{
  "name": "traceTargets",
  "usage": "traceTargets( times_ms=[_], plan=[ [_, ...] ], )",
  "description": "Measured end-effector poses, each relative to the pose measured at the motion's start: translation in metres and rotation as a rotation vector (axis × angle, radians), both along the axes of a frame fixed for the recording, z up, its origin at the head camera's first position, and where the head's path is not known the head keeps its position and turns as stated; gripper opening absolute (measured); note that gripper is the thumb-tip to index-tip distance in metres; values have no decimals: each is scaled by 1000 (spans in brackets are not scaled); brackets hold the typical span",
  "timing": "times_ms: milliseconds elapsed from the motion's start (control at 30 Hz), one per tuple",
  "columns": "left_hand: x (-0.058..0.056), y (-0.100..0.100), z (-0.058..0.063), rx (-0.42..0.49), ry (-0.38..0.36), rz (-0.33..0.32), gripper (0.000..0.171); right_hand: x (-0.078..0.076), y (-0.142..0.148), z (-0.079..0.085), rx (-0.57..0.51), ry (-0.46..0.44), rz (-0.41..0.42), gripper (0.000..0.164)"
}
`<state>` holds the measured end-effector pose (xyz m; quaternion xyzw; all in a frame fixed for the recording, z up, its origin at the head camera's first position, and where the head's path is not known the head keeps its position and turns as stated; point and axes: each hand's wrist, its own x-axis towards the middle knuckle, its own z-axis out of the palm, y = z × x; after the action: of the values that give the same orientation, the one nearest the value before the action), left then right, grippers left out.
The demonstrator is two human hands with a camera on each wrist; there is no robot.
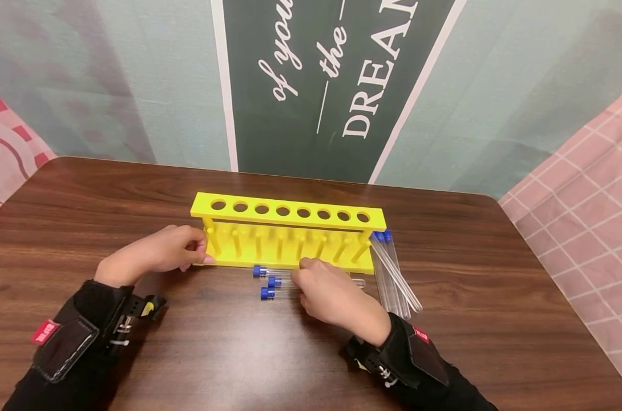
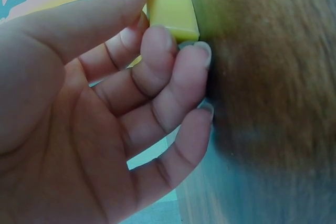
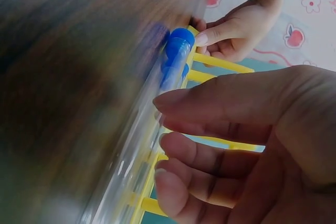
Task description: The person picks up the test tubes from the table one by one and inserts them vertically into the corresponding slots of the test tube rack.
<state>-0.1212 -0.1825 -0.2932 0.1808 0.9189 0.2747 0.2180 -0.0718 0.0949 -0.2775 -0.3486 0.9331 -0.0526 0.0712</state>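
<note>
A yellow test tube rack (image 1: 293, 212) with a row of round holes stands on the table. My left hand (image 1: 174, 249) grips the left end of its base, thumb on top; in the left wrist view the fingers curl against the yellow end (image 2: 173, 14). In front of the rack lie three clear test tubes (image 1: 277, 282) with blue caps pointing left. Over them is my right hand (image 1: 336, 291), hiding their middles. In the right wrist view its fingertips are beside a tube (image 3: 178, 51), thumb and fingers slightly apart, with nothing seen between them.
Several more clear tubes with blue caps (image 1: 388, 235) lie in a bunch at the rack's right end, pointing toward the front. The brown wooden table (image 1: 213, 342) meets a printed cloth backdrop (image 1: 177, 103) at the back. Pink tile-patterned cloth (image 1: 588, 228) hangs at the right.
</note>
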Motion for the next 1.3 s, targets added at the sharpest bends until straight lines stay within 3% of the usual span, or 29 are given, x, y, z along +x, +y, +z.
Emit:
traceTargets(
  times_ms=[500,1300],
  plan=[
    [0,-2,0,5,20,-35,24,-1,1,-2,23,-8,4,4],
    [1,3,6,-88,-4,-70,17,1,0,-5,29,33,7,4]
  ],
)
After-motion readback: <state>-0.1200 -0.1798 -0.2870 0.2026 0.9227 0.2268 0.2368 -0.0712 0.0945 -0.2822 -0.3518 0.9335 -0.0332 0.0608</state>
